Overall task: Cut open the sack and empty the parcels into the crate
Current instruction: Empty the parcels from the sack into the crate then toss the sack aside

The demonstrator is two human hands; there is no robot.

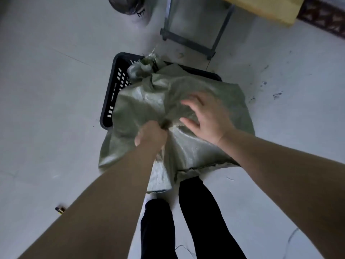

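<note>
Green sack (186,109) lies draped over the black crate (112,94); a grey wrapped parcel (136,70) shows at the crate's far end. Left hand (151,134) grips bunched sack fabric; right hand (207,118) hovers over it, fingers spread

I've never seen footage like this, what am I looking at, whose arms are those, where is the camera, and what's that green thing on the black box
There is no machine here. One camera sits on a person's head and looks down, so the two bare arms are that person's own, and so are the legs in black. On the pale floor stands a black slotted crate. A green woven sack lies draped over it, its bunched end at the far side. The left hand has a fistful of sack cloth in its grip. The right hand is open, fingers spread over the sack; it is blurred, so I cannot tell whether it touches. No parcels show. A small yellow and black object lies on the floor at the left.
</note>
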